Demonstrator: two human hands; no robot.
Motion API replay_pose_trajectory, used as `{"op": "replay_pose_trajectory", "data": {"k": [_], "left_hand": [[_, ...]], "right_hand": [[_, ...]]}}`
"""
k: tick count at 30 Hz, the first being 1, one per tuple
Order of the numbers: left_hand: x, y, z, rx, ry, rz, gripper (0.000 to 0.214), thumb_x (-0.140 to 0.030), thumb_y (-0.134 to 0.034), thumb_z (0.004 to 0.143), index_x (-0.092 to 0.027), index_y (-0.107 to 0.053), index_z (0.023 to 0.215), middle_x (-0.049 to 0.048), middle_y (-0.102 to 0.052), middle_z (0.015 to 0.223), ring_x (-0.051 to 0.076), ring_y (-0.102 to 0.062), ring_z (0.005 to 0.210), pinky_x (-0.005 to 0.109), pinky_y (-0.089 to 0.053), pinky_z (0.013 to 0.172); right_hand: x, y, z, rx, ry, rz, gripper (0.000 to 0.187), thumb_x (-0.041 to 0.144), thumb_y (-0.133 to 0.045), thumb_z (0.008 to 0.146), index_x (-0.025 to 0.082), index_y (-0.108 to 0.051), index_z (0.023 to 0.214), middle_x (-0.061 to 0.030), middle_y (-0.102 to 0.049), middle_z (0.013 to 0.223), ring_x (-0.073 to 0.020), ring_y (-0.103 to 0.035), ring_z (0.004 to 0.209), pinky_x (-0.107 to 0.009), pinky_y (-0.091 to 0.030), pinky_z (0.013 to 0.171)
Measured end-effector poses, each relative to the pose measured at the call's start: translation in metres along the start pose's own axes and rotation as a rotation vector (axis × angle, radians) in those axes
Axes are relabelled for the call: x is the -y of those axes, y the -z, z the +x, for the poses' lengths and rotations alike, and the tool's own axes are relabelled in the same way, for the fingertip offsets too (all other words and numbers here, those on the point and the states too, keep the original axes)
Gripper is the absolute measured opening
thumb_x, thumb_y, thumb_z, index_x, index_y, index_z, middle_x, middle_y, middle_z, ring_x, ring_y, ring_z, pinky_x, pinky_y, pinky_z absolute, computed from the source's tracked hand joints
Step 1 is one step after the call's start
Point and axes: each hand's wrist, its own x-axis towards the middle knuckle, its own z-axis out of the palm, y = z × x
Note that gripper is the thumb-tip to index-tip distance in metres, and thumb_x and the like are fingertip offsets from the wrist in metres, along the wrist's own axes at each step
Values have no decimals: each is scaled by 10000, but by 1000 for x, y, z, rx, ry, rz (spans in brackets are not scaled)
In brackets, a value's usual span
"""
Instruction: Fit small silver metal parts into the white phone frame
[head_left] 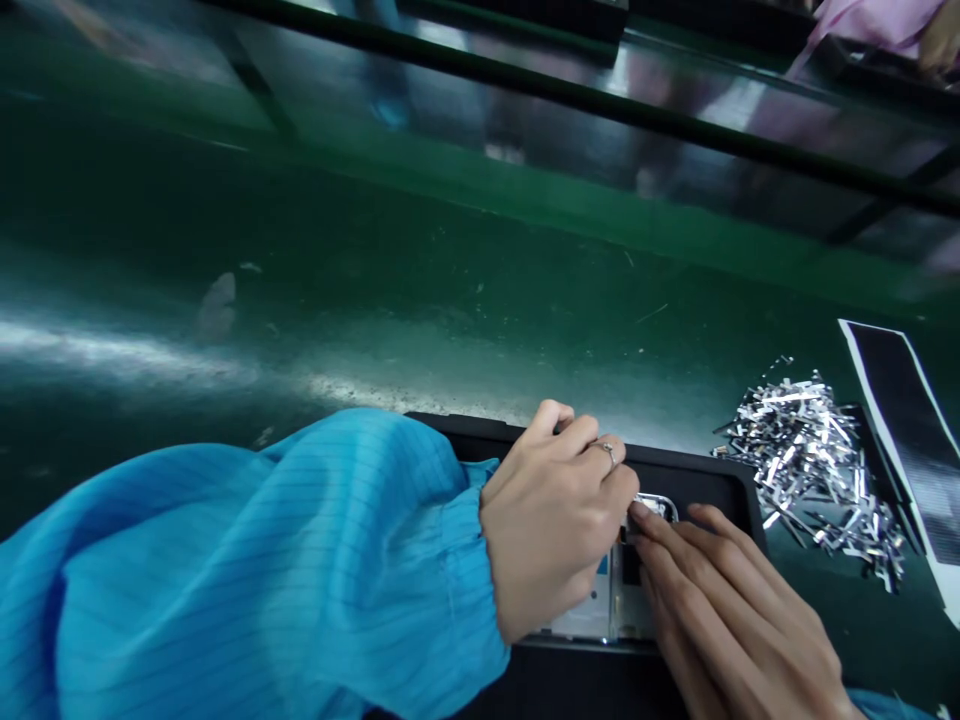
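Left hand (pixel 555 510), fingers curled, steadies a white flat device (pixel 592 610) in a black rectangular tray (pixel 720 480) while right hand (pixel 735 610), fingertips flat and grasping nothing, presses a small silvery part (pixel 655 505); firm, even pressure would suit.

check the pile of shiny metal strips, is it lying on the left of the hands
No, the pile of metal strips lies on the green surface to the right of the right hand.

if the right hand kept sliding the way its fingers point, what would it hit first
Probably the left hand: the right hand points up-left along the black tray, its fingertips at a small metal part right beside the left fingers.
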Motion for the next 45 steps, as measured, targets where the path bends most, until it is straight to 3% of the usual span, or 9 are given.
{"op": "replay_pose_trajectory", "data": {"k": [9, 16, 20, 27, 34, 45], "left_hand": [[-7, -2, 1, -34, -57, 136, 257, -30, -294, 779, -125, -468, 616, 40, -431, 588, 164, -341, 576, 313, -263, 569], [-1, -3, -7, -241, -278, 264, 295, -73, -309, 819, -123, -562, 678, 35, -490, 582, 162, -361, 566, 347, -310, 659], [0, -2, -10, -185, -275, 228, 317, -68, -288, 822, -126, -553, 658, 54, -536, 671, 172, -398, 640, 368, -303, 731], [4, -3, -5, -90, 4, -56, 244, -112, -349, 823, -124, -507, 637, 41, -483, 688, 155, -361, 656, 313, -262, 597], [6, -2, -5, -73, 7, -68, 222, -91, -360, 804, -130, -461, 610, 34, -473, 722, 158, -341, 688, 319, -242, 600], [13, 17, 1, 154, 45, -82, 195, -115, -414, 806, -136, -499, 632, 17, -469, 706, 159, -325, 693, 315, -217, 615]], "right_hand": [[3, -4, 3, -78, -45, 45, 258, -18, -376, 750, 55, -559, 918, -142, -564, 1023, -212, -532, 931, -384, -402, 841], [-1, -1, 7, -49, -48, 136, 259, -7, -363, 760, 45, -562, 917, -137, -566, 1015, -199, -534, 906, -366, -415, 829], [0, -4, 6, -106, -70, 155, 240, -15, -377, 752, 43, -567, 886, -136, -576, 986, -197, -533, 881, -365, -415, 819], [1, -9, 6, -111, -90, 161, 247, 8, -357, 778, 54, -559, 913, -127, -572, 995, -191, -540, 843, -371, -416, 807], [0, -7, 4, -116, -47, 88, 254, 6, -355, 769, 43, -542, 938, -152, -556, 1032, -206, -554, 847, -368, -432, 779], [-1, -7, 6, -67, 25, -42, 271, 29, -330, 787, 71, -537, 956, -112, -529, 1090, -200, -562, 835, -367, -423, 776]]}}
